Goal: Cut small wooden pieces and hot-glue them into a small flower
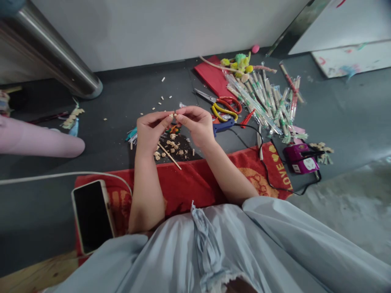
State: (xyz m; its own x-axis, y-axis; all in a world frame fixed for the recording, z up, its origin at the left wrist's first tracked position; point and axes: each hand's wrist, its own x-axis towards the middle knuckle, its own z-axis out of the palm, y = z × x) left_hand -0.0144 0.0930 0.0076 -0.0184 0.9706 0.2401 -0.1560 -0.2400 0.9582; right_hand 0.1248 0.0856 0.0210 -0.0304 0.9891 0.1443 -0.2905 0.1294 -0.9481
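My left hand (152, 132) and my right hand (198, 128) meet above the dark table, fingertips pinched together. Between them is a small pale wooden piece (173, 116), mostly covered by the fingers, so its exact kind is unclear. Below lie loose flower-shaped and chipped wooden bits (172, 145), with a thin wooden stick (170, 156) beside them. A blue glue gun (224, 125) on a black cord rests near my right wrist. Beyond it are scissors (210, 96) and a yellow-handled tool (221, 112), partly overlapping.
A red towel (189, 179) lies under my forearms, with a phone (93, 215) at left. Wrapped sticks (265, 97) pile up at right near a purple box (302, 158). A metal post (61, 53) and a pink cylinder (42, 136) stand at left.
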